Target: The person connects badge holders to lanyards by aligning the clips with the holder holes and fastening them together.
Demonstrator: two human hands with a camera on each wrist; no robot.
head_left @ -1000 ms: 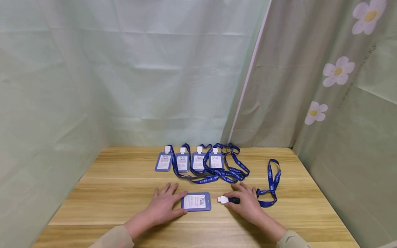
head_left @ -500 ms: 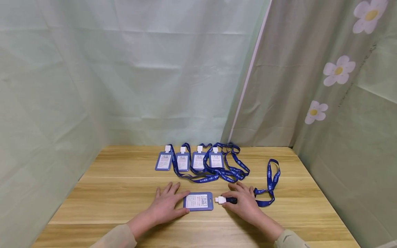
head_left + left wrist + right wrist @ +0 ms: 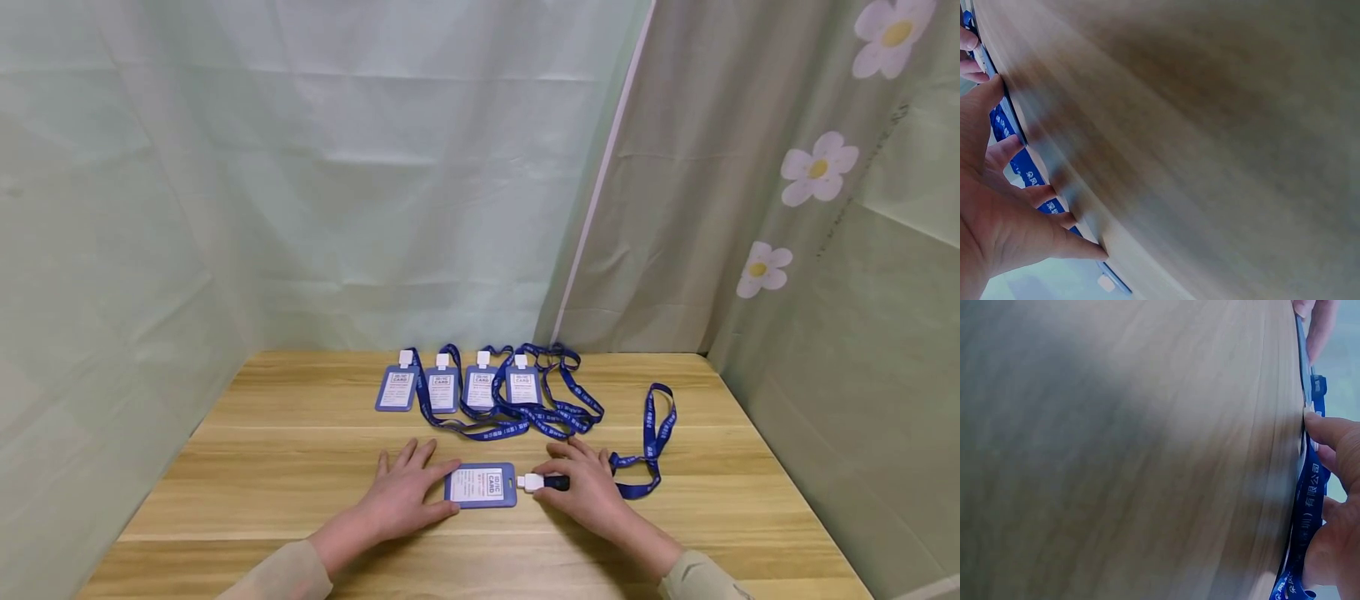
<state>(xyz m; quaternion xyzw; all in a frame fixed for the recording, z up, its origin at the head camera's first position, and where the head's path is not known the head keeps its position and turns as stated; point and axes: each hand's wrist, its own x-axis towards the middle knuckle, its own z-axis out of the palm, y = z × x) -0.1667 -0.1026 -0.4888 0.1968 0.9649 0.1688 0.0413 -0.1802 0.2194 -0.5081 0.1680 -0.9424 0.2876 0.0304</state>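
A blue ID card holder (image 3: 481,486) lies flat on the wooden table, its slotted end turned right. My left hand (image 3: 401,493) holds its left end between thumb and index finger, the other fingers spread on the wood. Just right of the slot is a white plastic clip (image 3: 531,482) with a black end piece. My right hand (image 3: 582,490) pinches this clip at its sides with thumb and fingers; the clip's tip stands very near the slot, and contact is hard to tell. Its blue lanyard (image 3: 651,450) trails out behind the right hand. The right wrist view shows lanyard strap (image 3: 1310,500) beside the fingers.
Several blue card holders with white clips, such as the leftmost holder (image 3: 396,389), lie in a row at the back. Their tangled blue lanyards (image 3: 551,417) spread in front and to the right. Light curtains (image 3: 420,183) enclose the table (image 3: 300,433).
My right hand has moved slightly left with the clip, pulling the lanyard along. The card holder and left hand have shifted a little right, so the gap between clip and slot has narrowed.
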